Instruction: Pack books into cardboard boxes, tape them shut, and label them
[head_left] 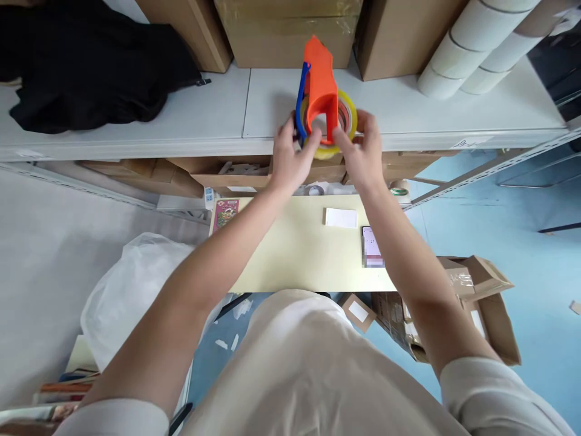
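Both arms reach forward to an orange and blue tape dispenser (322, 66) at the front edge of the white shelf. A yellow roll of packing tape (348, 109) is fitted in it. My left hand (293, 152) grips the dispenser's left side near the blue part, thumb toward the middle. My right hand (363, 148) holds the right side, with its thumb on the orange frame and its fingers behind the tape roll. Parts of the fingers on both hands are hidden behind the roll. Whether the dispenser touches the shelf I cannot tell.
Cardboard boxes (290, 42), a black cloth (91, 66) and white rolls (454, 57) stand along the shelf (209, 109). Below, a cream table (290, 254) bears a phone (372, 245), a white pad (340, 217) and a booklet (226, 213). An open carton (494, 315) lies right.
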